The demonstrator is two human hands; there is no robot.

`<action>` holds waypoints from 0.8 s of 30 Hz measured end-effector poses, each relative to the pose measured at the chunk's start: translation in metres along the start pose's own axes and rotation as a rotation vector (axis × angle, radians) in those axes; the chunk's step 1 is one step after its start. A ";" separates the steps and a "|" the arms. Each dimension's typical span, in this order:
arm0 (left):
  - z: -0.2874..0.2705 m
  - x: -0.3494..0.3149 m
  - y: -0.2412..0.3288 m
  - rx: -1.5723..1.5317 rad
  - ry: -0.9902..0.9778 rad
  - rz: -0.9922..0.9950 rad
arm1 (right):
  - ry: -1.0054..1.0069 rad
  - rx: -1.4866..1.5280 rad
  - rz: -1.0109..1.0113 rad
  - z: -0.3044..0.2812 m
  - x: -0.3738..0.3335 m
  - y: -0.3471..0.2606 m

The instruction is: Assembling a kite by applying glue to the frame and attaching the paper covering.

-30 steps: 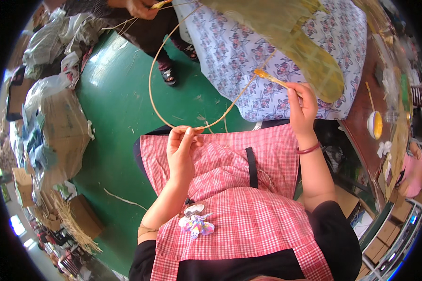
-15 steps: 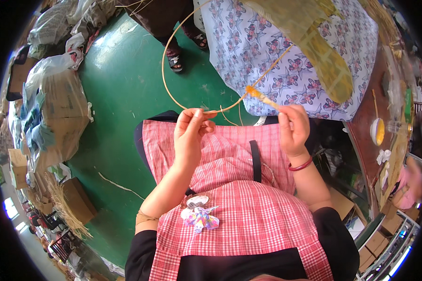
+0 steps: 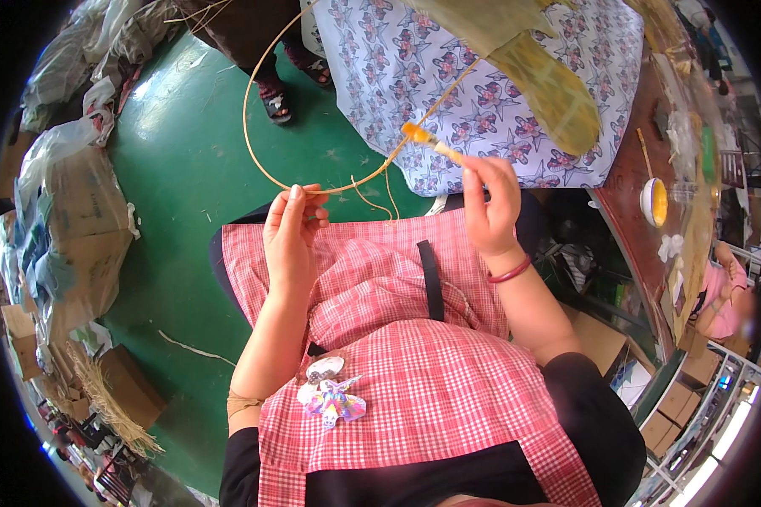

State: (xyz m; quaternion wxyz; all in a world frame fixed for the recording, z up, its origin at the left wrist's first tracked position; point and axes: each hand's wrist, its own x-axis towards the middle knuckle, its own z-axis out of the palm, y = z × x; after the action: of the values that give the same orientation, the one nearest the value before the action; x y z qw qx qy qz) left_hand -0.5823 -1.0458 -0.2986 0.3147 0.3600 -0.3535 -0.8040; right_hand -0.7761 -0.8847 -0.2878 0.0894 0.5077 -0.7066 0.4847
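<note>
My left hand [image 3: 289, 235] is closed, pinching the lower bend of a thin pale cane hoop [image 3: 247, 118] between thumb and fingertips. Loose strands [image 3: 372, 203] hang from the cane to the right of that grip. In my right hand [image 3: 494, 203] is a small brush [image 3: 441, 148] with an orange tip, held by its pale handle. That tip is at the hoop's right side, touching or just above the cane; I cannot tell which. The hoop runs upward on the right to a sheer olive-yellow piece [image 3: 558, 93] and leaves the picture at the top.
Patterned white cloth [image 3: 380, 93] lies under the olive piece. On the brown table [image 3: 626, 182] at right stands a white bowl [image 3: 648, 203] of yellow stuff. Another person's sandalled foot [image 3: 276, 107] is on the green floor [image 3: 177, 194]. Plastic-wrapped bundles [image 3: 93, 228] line the left.
The whole view has shifted, so everything sits farther left in the picture. The brush tip has moved slightly up along the hoop's right side. Both hands keep their grips.
</note>
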 end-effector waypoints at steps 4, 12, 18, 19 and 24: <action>-0.001 0.000 0.000 -0.004 0.001 -0.008 | -0.095 0.076 0.049 -0.001 -0.003 -0.009; -0.003 0.002 0.002 0.053 0.047 -0.017 | -0.069 0.300 0.308 0.005 -0.008 -0.011; -0.005 0.000 0.005 0.156 0.051 0.014 | -0.115 0.356 0.284 -0.001 0.000 -0.021; -0.007 0.001 0.004 0.158 0.045 0.019 | -0.197 0.340 0.228 0.002 0.002 -0.023; -0.006 0.001 0.004 0.169 -0.026 -0.017 | 0.008 0.420 0.445 -0.009 0.005 0.000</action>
State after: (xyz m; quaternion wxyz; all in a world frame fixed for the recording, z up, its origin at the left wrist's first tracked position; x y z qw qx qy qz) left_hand -0.5770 -1.0511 -0.2987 0.2717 0.3776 -0.4212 -0.7786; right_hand -0.7816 -0.8807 -0.2796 -0.1227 0.3460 -0.6845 0.6298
